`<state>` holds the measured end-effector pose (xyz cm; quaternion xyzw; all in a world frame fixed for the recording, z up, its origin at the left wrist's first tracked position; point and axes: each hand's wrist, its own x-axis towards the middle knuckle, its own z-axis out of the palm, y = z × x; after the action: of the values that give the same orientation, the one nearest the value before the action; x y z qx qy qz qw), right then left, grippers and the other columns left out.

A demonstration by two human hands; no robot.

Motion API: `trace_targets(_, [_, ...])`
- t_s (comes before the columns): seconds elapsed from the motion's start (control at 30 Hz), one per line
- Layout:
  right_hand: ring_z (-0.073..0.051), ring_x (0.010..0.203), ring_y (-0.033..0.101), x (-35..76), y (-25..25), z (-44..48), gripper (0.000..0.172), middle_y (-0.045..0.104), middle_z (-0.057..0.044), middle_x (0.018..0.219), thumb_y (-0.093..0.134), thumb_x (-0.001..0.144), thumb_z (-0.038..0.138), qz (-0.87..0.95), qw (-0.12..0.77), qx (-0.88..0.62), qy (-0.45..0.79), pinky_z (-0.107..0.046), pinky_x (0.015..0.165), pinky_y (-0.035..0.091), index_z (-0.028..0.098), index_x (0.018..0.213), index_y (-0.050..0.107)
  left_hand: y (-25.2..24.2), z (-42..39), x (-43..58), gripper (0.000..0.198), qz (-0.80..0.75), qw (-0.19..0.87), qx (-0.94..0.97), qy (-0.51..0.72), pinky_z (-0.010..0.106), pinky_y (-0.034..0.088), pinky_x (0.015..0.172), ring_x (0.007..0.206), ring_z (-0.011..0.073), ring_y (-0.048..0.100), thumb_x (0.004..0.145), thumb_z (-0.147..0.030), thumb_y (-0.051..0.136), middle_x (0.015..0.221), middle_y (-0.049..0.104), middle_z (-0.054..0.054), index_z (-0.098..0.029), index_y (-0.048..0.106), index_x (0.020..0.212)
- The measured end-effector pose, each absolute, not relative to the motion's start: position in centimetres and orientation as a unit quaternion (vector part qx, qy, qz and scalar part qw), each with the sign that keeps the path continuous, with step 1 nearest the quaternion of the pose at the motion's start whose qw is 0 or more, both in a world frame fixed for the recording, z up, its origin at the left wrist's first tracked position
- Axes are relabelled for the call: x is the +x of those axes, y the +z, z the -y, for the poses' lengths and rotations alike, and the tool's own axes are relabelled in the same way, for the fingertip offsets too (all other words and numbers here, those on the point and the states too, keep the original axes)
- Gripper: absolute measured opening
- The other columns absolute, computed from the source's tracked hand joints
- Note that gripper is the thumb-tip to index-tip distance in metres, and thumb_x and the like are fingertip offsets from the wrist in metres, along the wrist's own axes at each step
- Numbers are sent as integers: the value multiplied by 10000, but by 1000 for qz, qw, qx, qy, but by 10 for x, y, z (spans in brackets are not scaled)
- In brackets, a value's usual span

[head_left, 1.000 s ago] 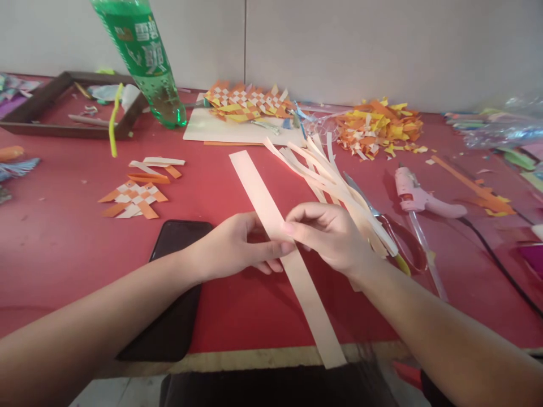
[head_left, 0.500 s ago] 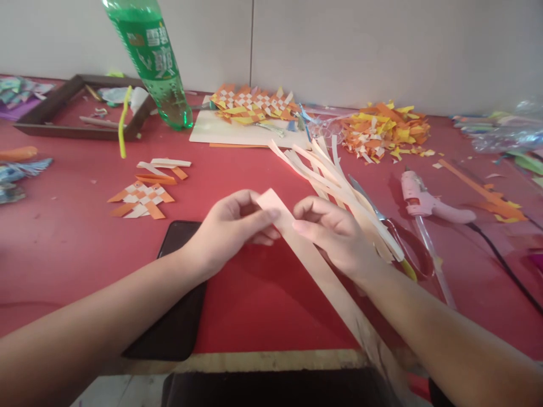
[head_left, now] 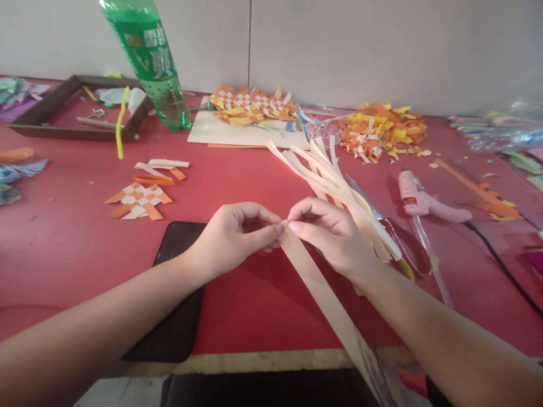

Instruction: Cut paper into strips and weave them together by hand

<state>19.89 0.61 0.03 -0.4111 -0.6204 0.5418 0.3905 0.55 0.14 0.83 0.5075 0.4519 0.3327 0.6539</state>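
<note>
A long pale peach paper strip (head_left: 318, 288) runs from my fingertips down toward the table's near edge. My left hand (head_left: 235, 234) and my right hand (head_left: 335, 234) both pinch its far end, fingertips almost touching. A fan of thinner pale paper strips (head_left: 326, 172) lies just behind my right hand on the red table (head_left: 63, 237). Scissors (head_left: 382, 220) with a yellow-tipped handle lie under those strips.
A black phone (head_left: 173, 305) lies under my left forearm. A pink glue gun (head_left: 424, 200) with a black cord is at the right. A green bottle (head_left: 155, 62), a wooden frame (head_left: 63, 113), woven orange-white pieces (head_left: 139, 200) and a scrap pile (head_left: 382, 130) sit further back.
The wide strip has slid toward me through my fingers; a second ago I held its middle, now both hands pinch its far end.
</note>
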Motion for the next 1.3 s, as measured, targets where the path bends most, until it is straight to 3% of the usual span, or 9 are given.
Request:
trace_targets(0.67, [-94,604,476,203,-3,-6,76,548,19,702,633,823,210,631,360,-418,546,-225,530,386,176,760,610,7,0,7,180,-447,614,575,305,204,508,614,610,110,634,836,-335,689,659,664,2,-157,684,809])
trace_targets(1.17, [-79,557,421,199,2,-8,93,503,37,662,620,801,204,634,385,-421,523,-222,504,352,185,720,578,11,-2,7,174,-451,530,617,369,208,485,673,697,122,621,846,-343,679,764,695,12,-180,698,786])
trace_targets(1.3, [-84,561,430,200,2,-8,74,510,36,660,613,781,192,626,384,-431,525,-226,511,359,186,715,581,9,-3,6,181,-450,572,545,416,196,475,581,603,94,569,831,-348,698,758,677,4,-177,680,775])
